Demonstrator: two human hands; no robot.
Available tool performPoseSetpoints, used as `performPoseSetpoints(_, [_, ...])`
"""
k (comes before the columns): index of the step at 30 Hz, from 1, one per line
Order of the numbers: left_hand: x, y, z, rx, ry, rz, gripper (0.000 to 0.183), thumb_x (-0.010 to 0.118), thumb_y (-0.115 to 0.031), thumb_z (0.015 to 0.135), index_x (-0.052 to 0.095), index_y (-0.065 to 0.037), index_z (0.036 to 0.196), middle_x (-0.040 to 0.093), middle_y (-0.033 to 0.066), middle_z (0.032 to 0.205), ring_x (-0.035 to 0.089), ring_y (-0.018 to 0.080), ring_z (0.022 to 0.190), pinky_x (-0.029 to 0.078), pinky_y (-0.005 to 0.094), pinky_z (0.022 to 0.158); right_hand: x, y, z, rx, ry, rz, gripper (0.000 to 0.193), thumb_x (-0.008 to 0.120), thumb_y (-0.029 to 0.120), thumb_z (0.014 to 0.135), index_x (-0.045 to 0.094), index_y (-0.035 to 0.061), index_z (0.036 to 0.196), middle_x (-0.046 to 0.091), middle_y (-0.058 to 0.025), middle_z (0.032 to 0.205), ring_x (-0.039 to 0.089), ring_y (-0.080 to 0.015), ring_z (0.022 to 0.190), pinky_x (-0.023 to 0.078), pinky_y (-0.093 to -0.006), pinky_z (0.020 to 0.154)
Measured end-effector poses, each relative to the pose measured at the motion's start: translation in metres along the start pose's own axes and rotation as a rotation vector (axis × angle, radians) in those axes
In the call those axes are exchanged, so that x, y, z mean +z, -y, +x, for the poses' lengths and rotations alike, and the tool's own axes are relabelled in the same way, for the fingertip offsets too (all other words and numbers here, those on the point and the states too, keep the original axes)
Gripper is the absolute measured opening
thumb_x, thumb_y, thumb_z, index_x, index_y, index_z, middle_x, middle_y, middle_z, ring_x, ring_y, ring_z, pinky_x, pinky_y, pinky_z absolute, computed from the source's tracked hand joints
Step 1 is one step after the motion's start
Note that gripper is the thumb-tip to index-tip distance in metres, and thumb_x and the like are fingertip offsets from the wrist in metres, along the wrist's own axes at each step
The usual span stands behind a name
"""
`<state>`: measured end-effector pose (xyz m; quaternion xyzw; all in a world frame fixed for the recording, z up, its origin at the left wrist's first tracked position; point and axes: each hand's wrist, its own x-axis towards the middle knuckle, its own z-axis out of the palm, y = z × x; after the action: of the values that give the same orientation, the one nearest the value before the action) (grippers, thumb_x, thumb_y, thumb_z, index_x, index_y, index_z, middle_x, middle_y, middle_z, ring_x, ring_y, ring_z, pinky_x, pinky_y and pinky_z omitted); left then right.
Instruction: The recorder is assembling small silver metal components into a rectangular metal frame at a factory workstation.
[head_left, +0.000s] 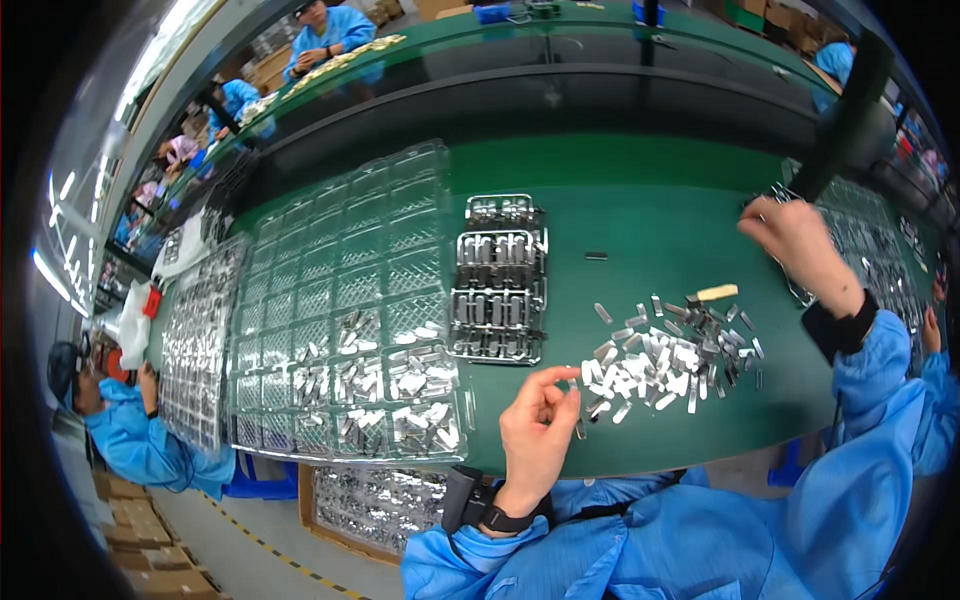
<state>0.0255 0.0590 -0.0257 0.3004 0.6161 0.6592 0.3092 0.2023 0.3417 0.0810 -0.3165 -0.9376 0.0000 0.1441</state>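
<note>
Hands apart: left hand (536, 430) curled, apparently pinching one metallic piece (573, 383) beside the heap (656, 354); right hand (795, 240) positioned at dark racks (783, 191), grip not discernible. Filled: several pockets of the clear tray (355, 245). Unplaced: many loose pieces on the worktop (645, 225), small, oblong, silver to dark grey.

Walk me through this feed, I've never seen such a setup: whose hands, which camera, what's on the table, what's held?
There's one picture, from a wide fisheye camera on the person's head, looking down, so straight edges bend. No robot: the left hand and right hand are the wearer's own, bare. The green table bears a loose pile of small shiny pieces, metal racks and a clear compartment tray, partly filled. The left hand seems to pinch one piece; the right's grasp is unclear.
</note>
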Motion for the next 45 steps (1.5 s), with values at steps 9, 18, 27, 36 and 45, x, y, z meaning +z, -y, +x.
performPoseSetpoints(9, [-0.028,0.002,-0.009,-0.024,-0.094,-0.008,0.02,0.06,-0.002,0.086,0.061,-0.003,0.107,0.049,-0.004,0.066,0.043,0.0002,0.055,0.035,0.0167,0.05,0.064,0.159,0.057,0.012,0.594,0.672,0.032,0.055,0.028,0.091,0.063,-0.0025,0.085,0.065,-0.0103,0.065,0.059,-0.0164,0.051,0.048,-0.0315,0.053])
performPoseSetpoints(18, [-0.042,0.01,-0.013,-0.053,-0.109,-0.087,0.019,0.059,-0.002,0.088,0.061,-0.002,0.107,0.049,-0.0042,0.066,0.042,0.0008,0.057,0.035,0.017,0.05,0.104,0.172,0.08,0.4,0.755,0.977,0.031,0.061,0.031,0.089,0.061,0.0021,0.077,0.055,-0.0006,0.058,0.044,-0.0067,0.045,0.035,-0.0235,0.038])
performPoseSetpoints(27, [-0.044,0.014,-0.013,-0.024,-0.161,-0.104,0.018,0.059,-0.002,0.088,0.061,-0.001,0.106,0.049,-0.0039,0.066,0.043,0.0009,0.057,0.035,0.0171,0.049,0.092,0.184,0.084,0.476,0.736,0.957,0.022,0.061,0.018,0.081,0.063,0.0019,0.066,0.057,-0.0023,0.056,0.046,-0.0065,0.043,0.035,-0.0225,0.037])
performPoseSetpoints(36, [-0.043,0.008,-0.017,0.042,-0.184,-0.041,0.017,0.055,-0.001,0.09,0.057,-0.001,0.107,0.049,-0.003,0.066,0.044,0.0023,0.053,0.033,0.017,0.046,0.1,0.184,0.083,0.445,0.722,1.019,0.022,0.059,0.015,0.082,0.061,0.0015,0.065,0.059,-0.0036,0.056,0.049,-0.0068,0.042,0.039,-0.0216,0.037])
performPoseSetpoints(45, [-0.059,-0.019,-0.009,0.343,-0.485,-0.037,0.03,0.052,-0.007,0.089,0.048,0.002,0.118,0.054,0.0096,0.102,0.054,0.0111,0.08,0.046,0.0221,0.061,0.068,0.188,0.074,0.366,0.619,1.422,0.02,0.054,0.015,0.084,0.057,0.0017,0.07,0.059,-0.0057,0.06,0.049,-0.0081,0.042,0.041,-0.0211,0.039])
